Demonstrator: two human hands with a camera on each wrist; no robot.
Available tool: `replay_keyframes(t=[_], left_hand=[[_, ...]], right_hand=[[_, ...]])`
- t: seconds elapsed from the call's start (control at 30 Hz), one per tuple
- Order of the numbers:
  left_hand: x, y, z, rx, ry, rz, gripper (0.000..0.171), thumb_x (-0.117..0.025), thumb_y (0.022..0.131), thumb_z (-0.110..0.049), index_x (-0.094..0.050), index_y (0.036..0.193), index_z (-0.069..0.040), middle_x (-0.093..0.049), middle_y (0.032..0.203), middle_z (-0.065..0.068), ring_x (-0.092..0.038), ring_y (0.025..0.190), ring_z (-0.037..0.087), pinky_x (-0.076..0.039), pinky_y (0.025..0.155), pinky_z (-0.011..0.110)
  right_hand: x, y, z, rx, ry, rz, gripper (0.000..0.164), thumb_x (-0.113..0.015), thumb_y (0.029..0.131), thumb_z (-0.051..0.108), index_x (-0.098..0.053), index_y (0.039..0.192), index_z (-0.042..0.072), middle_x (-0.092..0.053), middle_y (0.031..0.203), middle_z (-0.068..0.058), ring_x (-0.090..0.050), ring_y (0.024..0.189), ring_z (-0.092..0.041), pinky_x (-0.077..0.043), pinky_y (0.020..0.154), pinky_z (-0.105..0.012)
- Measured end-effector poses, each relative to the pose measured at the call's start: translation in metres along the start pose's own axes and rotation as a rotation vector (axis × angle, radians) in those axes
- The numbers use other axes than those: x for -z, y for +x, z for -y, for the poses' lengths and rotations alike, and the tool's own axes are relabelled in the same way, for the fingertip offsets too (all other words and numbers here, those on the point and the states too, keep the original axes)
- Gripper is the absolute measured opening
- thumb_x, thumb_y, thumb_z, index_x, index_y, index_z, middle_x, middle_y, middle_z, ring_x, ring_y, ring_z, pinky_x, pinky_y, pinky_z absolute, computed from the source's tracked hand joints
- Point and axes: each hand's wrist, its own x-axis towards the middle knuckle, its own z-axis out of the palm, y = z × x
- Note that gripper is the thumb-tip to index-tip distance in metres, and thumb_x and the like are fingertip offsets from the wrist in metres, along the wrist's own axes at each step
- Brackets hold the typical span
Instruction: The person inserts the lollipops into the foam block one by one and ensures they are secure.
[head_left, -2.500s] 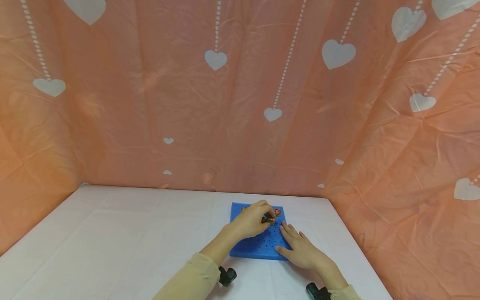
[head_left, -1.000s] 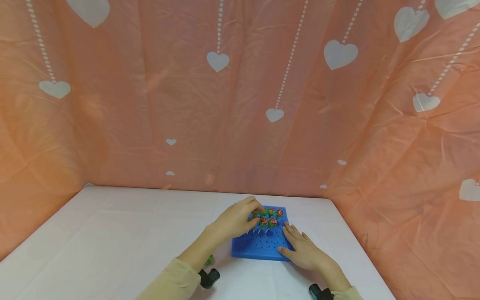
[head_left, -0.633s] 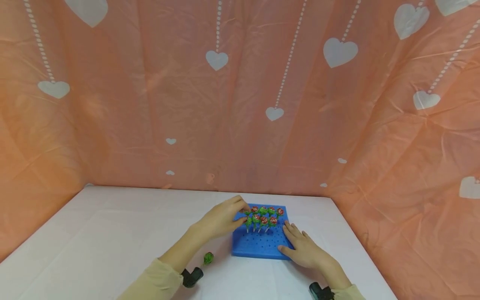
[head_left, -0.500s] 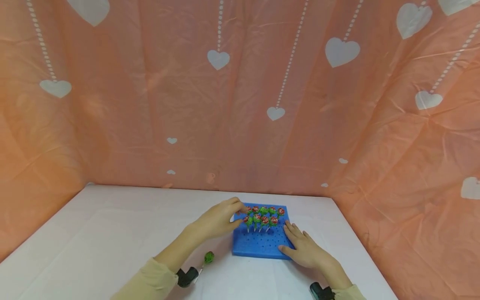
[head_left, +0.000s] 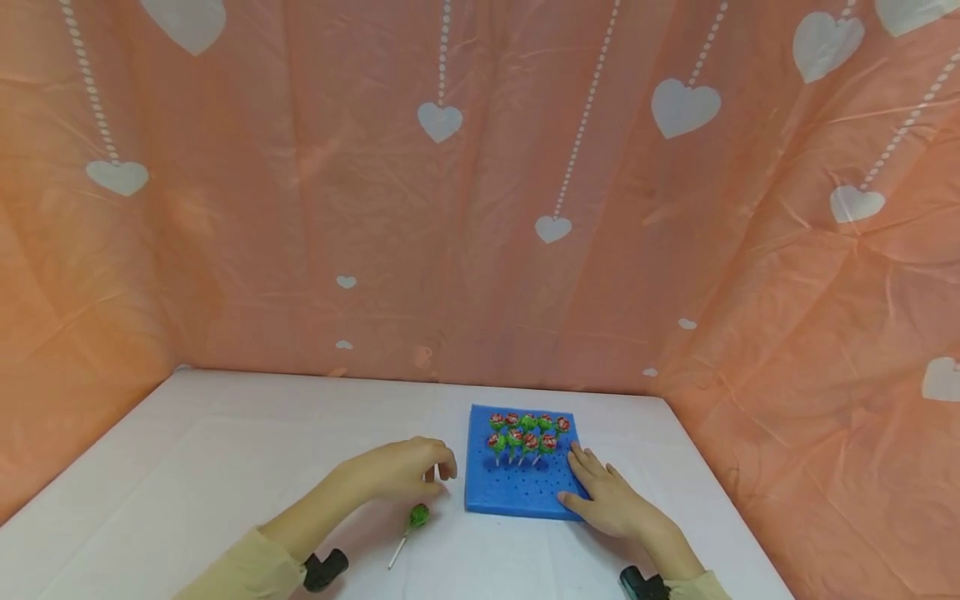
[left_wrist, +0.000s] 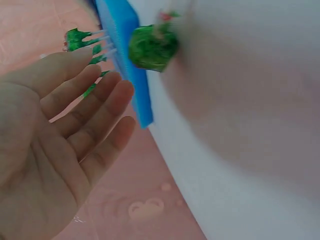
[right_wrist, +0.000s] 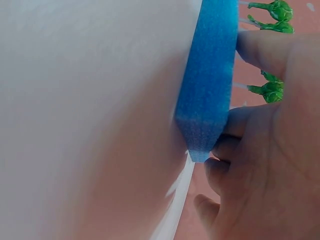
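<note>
My left hand point(head_left: 397, 471) is off the board with its fingers loosely bent and nothing in them; the left wrist view shows its bare palm. Just below it, a loose lollipop point(head_left: 418, 516) in a green wrapper lies on the table, its white stick pointing toward me. Flat along the right edge of a blue foam board point(head_left: 517, 498) rests my right hand point(head_left: 609, 500), fingers straight. In the right wrist view, its thumb point(right_wrist: 262, 52) touches the board's face. Two rows of red-and-green lollipops point(head_left: 530, 442) stand upright in the board's far half.
Small holes dot the near half of the board. A white cloth covers the table point(head_left: 247, 467). Behind and at the sides hangs an orange curtain point(head_left: 495, 317) with white hearts.
My left hand has drawn back from the lollipops on the board, leftward and toward me, uncovering both rows. The loose lollipop has come fully into sight. My right hand stays in place.
</note>
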Motion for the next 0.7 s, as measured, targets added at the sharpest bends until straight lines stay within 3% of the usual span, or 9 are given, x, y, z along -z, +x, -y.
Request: replay_keyframes(t=[0.2, 0.37, 0.7], left_hand=[[-0.006, -0.010, 0.010, 0.031, -0.043, 0.056, 0.009, -0.078, 0.093, -0.017, -0.074, 0.100, -0.013, -0.066, 0.089, -0.012, -0.057, 0.077, 0.005, -0.054, 0.071, 0.021], [-0.010, -0.018, 0.015, 0.038, -0.046, 0.082, 0.007, -0.079, 0.092, -0.014, -0.073, 0.096, -0.014, -0.063, 0.084, -0.012, -0.056, 0.075, 0.004, -0.053, 0.069, 0.022], [-0.012, -0.024, 0.015, 0.015, -0.081, 0.082, 0.007, -0.077, 0.093, -0.010, -0.073, 0.091, -0.015, -0.060, 0.080, -0.013, -0.054, 0.072, 0.003, -0.051, 0.067, 0.021]], right_hand=[[0.001, 0.000, 0.002, 0.000, 0.007, 0.000, 0.080, -0.062, 0.103, 0.044, -0.033, 0.158, -0.007, -0.021, 0.169, -0.023, -0.015, 0.156, -0.046, -0.010, 0.122, -0.068], [0.001, 0.000, 0.001, 0.004, 0.001, -0.004, 0.080, -0.062, 0.103, 0.043, -0.033, 0.158, -0.007, -0.021, 0.169, -0.024, -0.015, 0.156, -0.046, -0.010, 0.122, -0.068], [0.000, 0.000, -0.001, -0.007, 0.004, -0.005, 0.080, -0.062, 0.103, 0.043, -0.033, 0.158, -0.007, -0.021, 0.169, -0.023, -0.014, 0.156, -0.046, -0.009, 0.123, -0.068]])
